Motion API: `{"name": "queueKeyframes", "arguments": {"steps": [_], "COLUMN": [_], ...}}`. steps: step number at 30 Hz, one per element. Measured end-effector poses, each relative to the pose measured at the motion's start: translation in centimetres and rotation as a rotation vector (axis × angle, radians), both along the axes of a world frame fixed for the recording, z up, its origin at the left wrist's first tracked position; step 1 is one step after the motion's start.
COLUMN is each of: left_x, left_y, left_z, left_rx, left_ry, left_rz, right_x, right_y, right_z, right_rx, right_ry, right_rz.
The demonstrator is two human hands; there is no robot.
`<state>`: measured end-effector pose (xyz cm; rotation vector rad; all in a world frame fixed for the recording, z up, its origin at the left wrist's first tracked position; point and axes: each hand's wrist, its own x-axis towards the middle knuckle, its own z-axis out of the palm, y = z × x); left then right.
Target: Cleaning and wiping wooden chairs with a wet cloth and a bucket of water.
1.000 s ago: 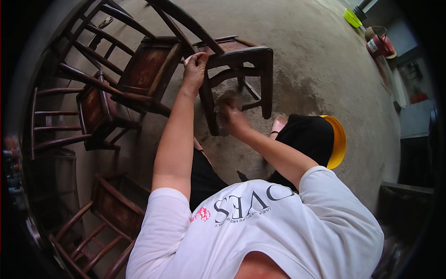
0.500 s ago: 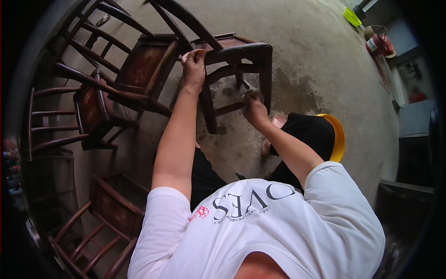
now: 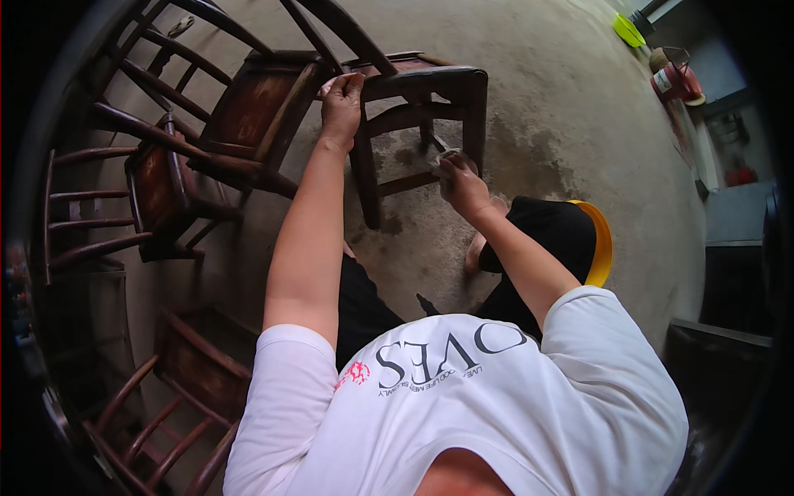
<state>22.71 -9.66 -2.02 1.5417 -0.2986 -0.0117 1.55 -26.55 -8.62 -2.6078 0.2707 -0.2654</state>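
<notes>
A dark brown wooden chair [image 3: 438, 80] stands tilted in front of me. My left hand [image 3: 341, 112] is closed at its near left seat corner, fingers pinched there. My right hand [image 3: 465, 188] is closed round a crumpled greyish-white cloth [image 3: 450, 155], at the right end of the chair's low front rung [image 3: 407, 183]. The fingers hide part of the cloth and the rung end. Left of this chair, close to my left hand, is a second wooden chair [image 3: 260, 107] with a reddish-brown seat.
More wooden chairs stand at the left [image 3: 161, 186] and lower left [image 3: 198, 364]. Dark wet patches mark the concrete floor [image 3: 529, 169]. A yellow curved rim [image 3: 602, 248] shows beside my right leg. At the far right are a red bucket [image 3: 676, 81] and a lime-green basin [image 3: 628, 31].
My right hand has moved slightly up and right at the rung, and more of the cloth shows. My left hand keeps its place on the chair. The view has shifted slightly.
</notes>
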Motion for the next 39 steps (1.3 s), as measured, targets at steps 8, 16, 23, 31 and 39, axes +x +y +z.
{"name": "queueKeyframes", "arguments": {"steps": [8,16,23,31,39], "left_x": [-1.0,-0.3,-0.8,-0.6,0.5], "left_y": [-0.1,0.2,-0.5,0.1,-0.5], "left_z": [0.2,-0.2,0.3,0.3,-0.1], "left_rx": [0.067,0.040,0.056,0.063,0.035], "left_ry": [-0.074,-0.024,-0.135,-0.060,-0.080], "left_rz": [0.098,0.015,0.115,0.055,0.045], "right_x": [0.5,-2.2,-0.8,0.5,-2.7], "right_y": [7.4,12.0,9.8,9.4,3.0], "right_z": [-2.3,1.5,-1.4,-2.2,4.6], "right_rx": [0.193,1.466,1.871,1.645,1.841], "right_ry": [-0.115,0.240,0.072,0.416,0.335], "right_rz": [-0.123,-0.304,-0.802,-0.317,-0.315]}}
